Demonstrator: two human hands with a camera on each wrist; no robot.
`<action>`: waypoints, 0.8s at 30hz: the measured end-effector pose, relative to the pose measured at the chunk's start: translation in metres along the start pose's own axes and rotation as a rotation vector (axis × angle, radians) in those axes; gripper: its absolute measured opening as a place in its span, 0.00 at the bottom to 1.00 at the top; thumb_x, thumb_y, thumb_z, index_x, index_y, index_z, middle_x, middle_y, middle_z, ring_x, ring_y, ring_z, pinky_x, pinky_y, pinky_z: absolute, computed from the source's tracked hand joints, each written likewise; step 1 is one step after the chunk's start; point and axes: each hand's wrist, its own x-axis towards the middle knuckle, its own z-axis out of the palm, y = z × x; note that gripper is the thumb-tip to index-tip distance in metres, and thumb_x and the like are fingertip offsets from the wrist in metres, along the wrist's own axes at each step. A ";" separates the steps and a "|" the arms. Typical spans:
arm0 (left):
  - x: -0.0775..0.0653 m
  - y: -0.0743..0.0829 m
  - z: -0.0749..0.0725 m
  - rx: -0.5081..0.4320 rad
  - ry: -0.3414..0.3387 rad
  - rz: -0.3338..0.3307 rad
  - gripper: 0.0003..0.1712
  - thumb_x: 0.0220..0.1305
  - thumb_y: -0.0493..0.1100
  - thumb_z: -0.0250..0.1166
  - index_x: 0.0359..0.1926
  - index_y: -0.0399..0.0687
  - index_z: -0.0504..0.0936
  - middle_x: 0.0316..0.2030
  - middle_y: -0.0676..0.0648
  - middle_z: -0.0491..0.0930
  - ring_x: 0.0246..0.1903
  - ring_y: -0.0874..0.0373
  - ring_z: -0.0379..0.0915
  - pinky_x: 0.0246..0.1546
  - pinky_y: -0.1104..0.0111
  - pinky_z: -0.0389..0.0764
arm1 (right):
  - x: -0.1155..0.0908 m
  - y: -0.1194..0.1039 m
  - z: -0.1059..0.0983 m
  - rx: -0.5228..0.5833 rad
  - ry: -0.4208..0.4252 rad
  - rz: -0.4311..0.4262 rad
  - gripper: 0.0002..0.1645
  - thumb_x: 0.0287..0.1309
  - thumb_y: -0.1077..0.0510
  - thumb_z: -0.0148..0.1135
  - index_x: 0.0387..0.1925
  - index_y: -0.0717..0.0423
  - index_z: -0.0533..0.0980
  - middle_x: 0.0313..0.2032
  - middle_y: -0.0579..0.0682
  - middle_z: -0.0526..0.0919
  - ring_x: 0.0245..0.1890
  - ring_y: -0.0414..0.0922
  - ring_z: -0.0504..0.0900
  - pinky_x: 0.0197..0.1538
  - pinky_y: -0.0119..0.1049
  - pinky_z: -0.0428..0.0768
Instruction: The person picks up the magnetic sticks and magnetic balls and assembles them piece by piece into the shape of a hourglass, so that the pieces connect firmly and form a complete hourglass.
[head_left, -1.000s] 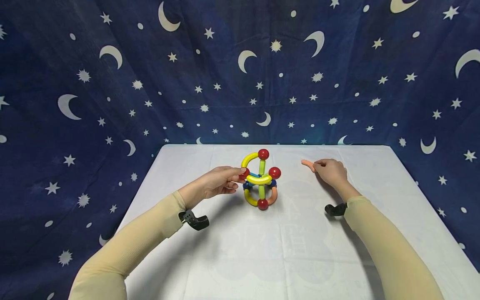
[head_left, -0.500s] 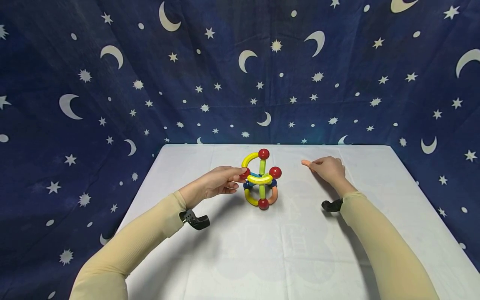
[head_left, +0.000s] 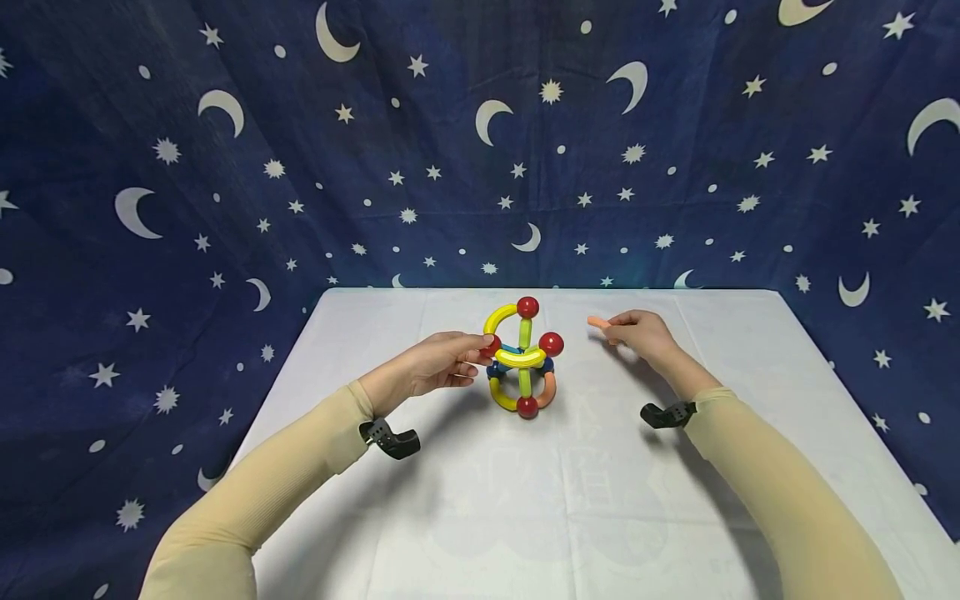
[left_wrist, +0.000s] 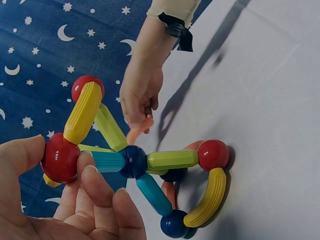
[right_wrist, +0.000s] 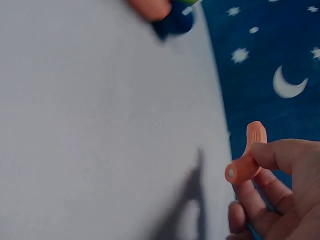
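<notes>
A structure of coloured magnetic sticks and balls stands on the table. It joins red and dark blue balls with yellow, green, blue and orange sticks. My left hand pinches a red ball at the structure's left side between thumb and fingers. To the right, my right hand holds a curved orange magnetic stick between thumb and fingers, apart from the structure. One end of that stick shows a small metal disc in the right wrist view. Behind the structure, the left wrist view also shows the right hand with the stick.
A white cloth covers the table, faintly printed. Behind and beside it hangs a dark blue curtain with moons and stars. Black wrist cameras sit at both sleeves.
My right hand has moved left toward the structure with the orange stick, and the stick has turned in its fingers. The left hand and the structure stay in place.
</notes>
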 end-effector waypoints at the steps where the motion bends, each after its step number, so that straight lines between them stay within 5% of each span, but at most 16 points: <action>1: 0.000 0.000 0.000 0.000 0.000 0.001 0.26 0.69 0.53 0.67 0.59 0.41 0.77 0.47 0.41 0.83 0.30 0.57 0.74 0.38 0.67 0.81 | 0.000 -0.002 0.000 0.044 -0.021 0.013 0.27 0.63 0.50 0.67 0.58 0.62 0.78 0.53 0.61 0.82 0.49 0.53 0.74 0.47 0.44 0.72; 5: 0.000 0.000 0.000 -0.003 -0.003 -0.001 0.26 0.70 0.53 0.67 0.60 0.41 0.77 0.42 0.45 0.84 0.30 0.57 0.74 0.39 0.67 0.81 | -0.005 -0.015 -0.001 0.136 -0.119 0.053 0.30 0.65 0.47 0.66 0.62 0.60 0.76 0.58 0.56 0.77 0.56 0.54 0.72 0.54 0.47 0.69; 8: 0.000 0.000 0.000 -0.005 -0.004 0.000 0.26 0.70 0.53 0.67 0.60 0.41 0.77 0.41 0.46 0.84 0.29 0.58 0.74 0.38 0.68 0.81 | -0.010 -0.027 -0.001 0.235 -0.186 0.082 0.29 0.66 0.46 0.66 0.61 0.59 0.78 0.48 0.50 0.82 0.55 0.53 0.72 0.53 0.45 0.68; 12: 0.000 0.000 0.000 -0.006 -0.003 0.003 0.26 0.70 0.53 0.67 0.60 0.41 0.77 0.40 0.47 0.84 0.29 0.58 0.74 0.37 0.68 0.81 | -0.015 -0.044 0.001 0.360 -0.246 0.092 0.15 0.67 0.47 0.67 0.45 0.53 0.84 0.31 0.45 0.84 0.44 0.49 0.75 0.45 0.41 0.68; 16: -0.001 0.000 0.000 -0.007 -0.005 0.005 0.26 0.69 0.53 0.67 0.59 0.41 0.77 0.39 0.48 0.84 0.29 0.58 0.74 0.37 0.68 0.81 | -0.022 -0.059 0.004 0.421 -0.297 0.096 0.11 0.67 0.48 0.67 0.31 0.47 0.86 0.29 0.44 0.84 0.37 0.44 0.75 0.42 0.38 0.66; 24: -0.001 0.000 0.000 -0.004 -0.006 0.006 0.27 0.69 0.54 0.67 0.60 0.41 0.77 0.40 0.47 0.84 0.29 0.58 0.74 0.37 0.68 0.81 | -0.035 -0.080 0.008 0.455 -0.370 0.106 0.11 0.67 0.49 0.65 0.36 0.50 0.86 0.30 0.45 0.83 0.39 0.48 0.72 0.44 0.37 0.67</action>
